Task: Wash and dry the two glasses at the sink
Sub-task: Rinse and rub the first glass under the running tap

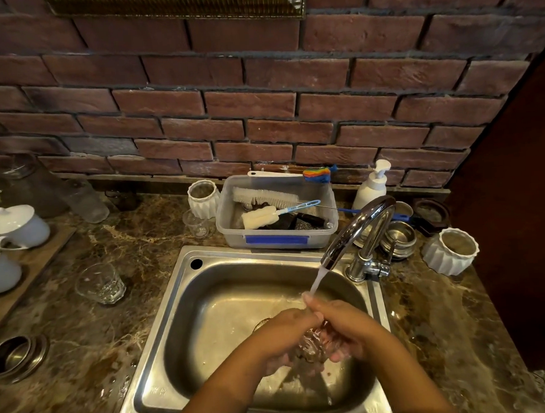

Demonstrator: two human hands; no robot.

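Note:
Over the steel sink (182, 309), both hands wrap a small clear glass (310, 346) under running water. My left hand (283, 338) grips it from the left, and my right hand (340, 326) grips it from the right with one finger raised into the stream. The water falls from the chrome tap (357, 230) onto the hands. A second clear glass (100, 283) stands upright on the marble counter left of the sink. Most of the held glass is hidden by my fingers.
A plastic tub (277, 237) of brushes sits behind the sink, with a soap pump (372, 185) to its right. White ribbed cups (203, 197) (452, 250), a small glass (197, 224), steel bowls (397, 239) (15, 354) and white lidded cups on a wooden tray (16, 226) ring the counter.

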